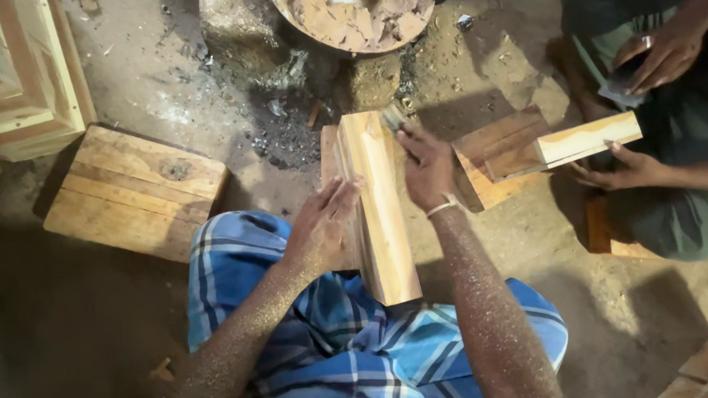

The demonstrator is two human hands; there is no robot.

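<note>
Dusty earthen floor point(137, 62), sawdust everywhere. The wooden block point(381, 212) leans on the person's blue checked lap; the left hand point(321, 225) lies flat and open against its side, while the right hand point(425, 166) clasps a small brush point(393, 117) at its top end. A low plank stool point(135, 189) sits left.

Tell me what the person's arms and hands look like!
Both arms are bare, with no sleeves, and are speckled all over with fine pale dust. The right hand has a thin light band round its wrist. The left hand wears nothing. A blue checked cloth covers the lap below them.
</note>
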